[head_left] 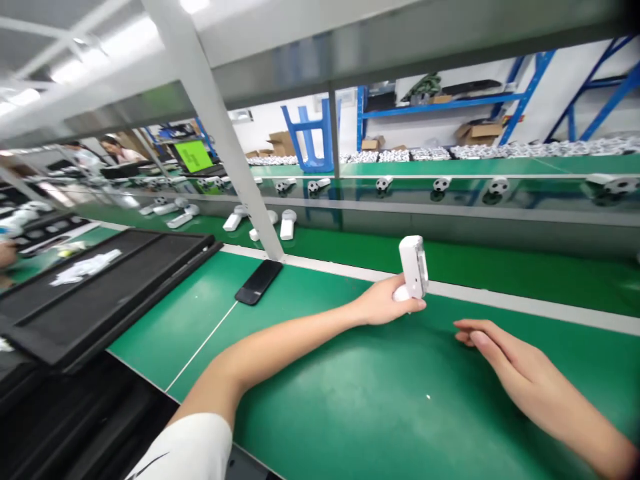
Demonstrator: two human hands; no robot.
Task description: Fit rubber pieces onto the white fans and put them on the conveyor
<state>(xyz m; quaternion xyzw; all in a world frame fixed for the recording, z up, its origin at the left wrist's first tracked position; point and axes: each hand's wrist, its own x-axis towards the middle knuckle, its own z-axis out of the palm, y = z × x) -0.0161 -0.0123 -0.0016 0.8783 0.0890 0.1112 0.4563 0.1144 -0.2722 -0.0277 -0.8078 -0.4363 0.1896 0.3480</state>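
Observation:
My left hand [385, 300] is closed around the rounded lower end of a white plastic device [413, 267], holding it over the green worktop [340, 393]. The device's blocky part points upward, and a clear or glossy piece shows along its right side. To the right, my right hand [505, 353] hovers over the worktop with nothing in it, fingers loosely bent and thumb apart. A gap separates it from the device. A black phone [259, 282] lies on the worktop left of my left hand.
Several white devices [287, 225] lie on the green belt [340, 250] beyond a pale rail. Farther back, devices with football-patterned ends [441, 184] sit in a row. A black tray [100, 287] stands at left; a slanted post [235, 133] rises near the phone. Other people [120, 152] sit far left.

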